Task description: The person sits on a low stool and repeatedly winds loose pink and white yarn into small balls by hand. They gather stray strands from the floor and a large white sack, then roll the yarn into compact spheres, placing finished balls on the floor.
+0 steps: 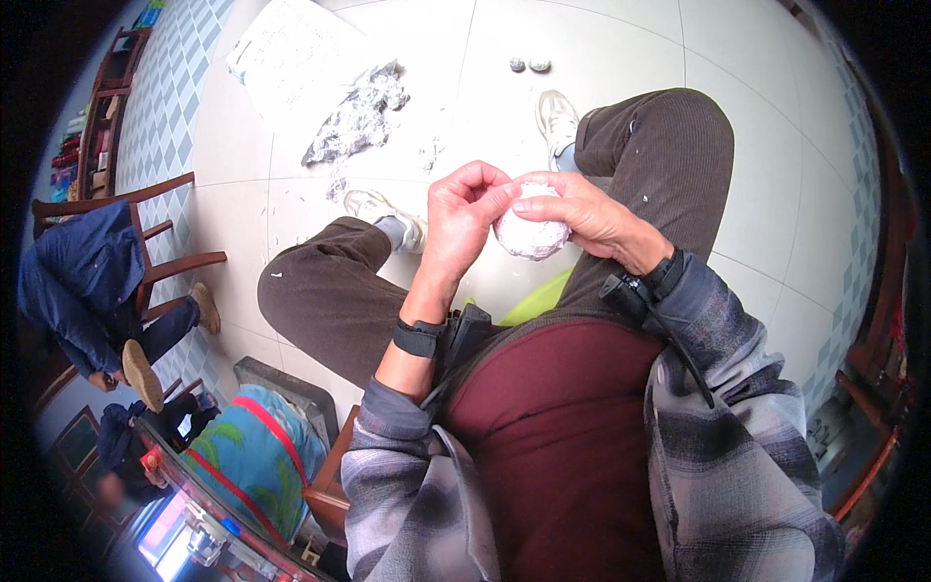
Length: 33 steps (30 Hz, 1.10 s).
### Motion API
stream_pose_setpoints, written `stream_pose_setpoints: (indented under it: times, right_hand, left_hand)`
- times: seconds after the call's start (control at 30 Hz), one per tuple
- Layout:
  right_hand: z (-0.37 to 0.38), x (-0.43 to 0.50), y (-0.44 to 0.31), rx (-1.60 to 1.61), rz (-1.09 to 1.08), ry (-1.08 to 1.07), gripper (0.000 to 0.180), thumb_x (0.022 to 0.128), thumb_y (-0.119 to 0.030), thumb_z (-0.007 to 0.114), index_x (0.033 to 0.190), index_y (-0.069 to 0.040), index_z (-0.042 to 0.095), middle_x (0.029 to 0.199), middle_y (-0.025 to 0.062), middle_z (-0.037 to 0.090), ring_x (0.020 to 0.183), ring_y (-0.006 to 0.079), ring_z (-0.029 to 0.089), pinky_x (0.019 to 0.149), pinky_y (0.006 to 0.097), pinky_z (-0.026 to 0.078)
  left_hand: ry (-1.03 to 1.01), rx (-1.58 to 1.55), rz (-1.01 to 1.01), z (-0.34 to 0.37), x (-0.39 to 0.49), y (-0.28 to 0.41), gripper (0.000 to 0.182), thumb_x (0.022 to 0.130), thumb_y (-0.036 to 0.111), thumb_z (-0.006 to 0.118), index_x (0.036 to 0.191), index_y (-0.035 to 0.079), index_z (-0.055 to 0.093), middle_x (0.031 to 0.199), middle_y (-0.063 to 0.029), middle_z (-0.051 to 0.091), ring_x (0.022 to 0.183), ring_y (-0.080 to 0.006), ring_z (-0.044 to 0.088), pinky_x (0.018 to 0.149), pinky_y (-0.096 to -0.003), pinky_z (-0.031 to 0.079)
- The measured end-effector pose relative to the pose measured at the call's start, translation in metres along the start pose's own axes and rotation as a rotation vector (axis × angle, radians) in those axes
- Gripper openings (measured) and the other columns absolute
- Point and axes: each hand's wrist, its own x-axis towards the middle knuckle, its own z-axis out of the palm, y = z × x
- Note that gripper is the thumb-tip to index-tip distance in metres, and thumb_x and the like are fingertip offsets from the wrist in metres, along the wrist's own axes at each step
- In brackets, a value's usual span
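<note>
A pale, pinkish-white ball [532,231] with a rough, wrinkled surface is held up between my knees. My right hand [585,211] wraps around its right side, the thumb lying across the top. At the upper left edge of the ball, my left hand [469,207] pinches thumb and index finger together against it. The exact spot under those fingertips is hidden. Both thumbs nearly meet over the ball. Each wrist wears a black strap with a small device.
Crumpled foil-like sheeting [356,120] lies on the tiled floor [611,36] beside a large white sheet [298,54]. Two small grey lumps [529,65] rest near my right shoe [556,120]. Scraps are scattered about. Leftward, a person sits on a wooden chair [164,273]; another is near a table [211,502].
</note>
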Motion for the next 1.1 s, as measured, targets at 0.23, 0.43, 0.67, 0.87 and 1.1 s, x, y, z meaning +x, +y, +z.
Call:
stream_pose_setpoints:
  times: [0.23, 0.43, 0.67, 0.87, 1.1]
  right_hand:
    - [-0.006, 0.008, -0.009, 0.186, -0.099, 0.143, 0.025, 0.088, -0.011, 0.063, 0.109, 0.002, 0.060, 0.100, 0.0080, 0.065, 0.089, 0.0144, 0.064, 0.077, 0.0269, 0.053]
    - [-0.015, 0.019, -0.041, 0.165, -0.304, 0.181, 0.027, 0.087, -0.011, 0.064, 0.111, 0.001, 0.059, 0.102, 0.0068, 0.064, 0.095, 0.0151, 0.063, 0.084, 0.0301, 0.053]
    - [-0.031, -0.031, -0.086, 0.067, -0.412, 0.402, 0.042, 0.089, -0.020, 0.058, 0.125, 0.000, 0.053, 0.116, 0.0145, 0.061, 0.102, 0.0259, 0.063, 0.086, 0.0421, 0.054]
    - [-0.047, -0.104, -0.107, 0.135, -0.458, 0.460, 0.044, 0.091, -0.026, 0.056, 0.127, -0.001, 0.052, 0.118, 0.0175, 0.061, 0.104, 0.0341, 0.062, 0.083, 0.0536, 0.054]
    - [-0.036, -0.118, -0.120, 0.103, -0.524, 0.470, 0.042, 0.091, -0.023, 0.057, 0.126, 0.000, 0.053, 0.116, 0.0176, 0.062, 0.102, 0.0329, 0.063, 0.081, 0.0533, 0.055]
  left_hand:
    - [0.095, -0.126, -0.193, -0.001, 0.006, -0.019, 0.014, 0.092, 0.010, 0.059, 0.101, 0.001, 0.059, 0.083, -0.0032, 0.062, 0.063, -0.0083, 0.054, 0.057, -0.0216, 0.044]
    - [-0.149, -0.474, -0.293, 0.018, 0.000, -0.014, 0.028, 0.094, 0.015, 0.057, 0.116, -0.003, 0.055, 0.079, -0.0074, 0.061, 0.058, -0.0116, 0.054, 0.051, -0.0223, 0.045]
    - [0.089, -0.264, -0.225, -0.036, 0.010, -0.020, 0.015, 0.090, 0.005, 0.054, 0.100, -0.001, 0.062, 0.067, -0.0022, 0.059, 0.052, -0.0077, 0.051, 0.046, -0.0193, 0.040]
    - [0.244, -0.373, -0.123, -0.060, 0.011, -0.016, 0.010, 0.089, 0.002, 0.053, 0.092, 0.001, 0.062, 0.068, -0.0023, 0.060, 0.051, -0.0064, 0.050, 0.045, -0.0184, 0.040]
    - [0.241, -0.282, -0.129, -0.063, 0.009, -0.006, 0.011, 0.091, 0.004, 0.053, 0.094, 0.001, 0.062, 0.069, -0.0007, 0.059, 0.054, -0.0058, 0.050, 0.048, -0.0178, 0.041]
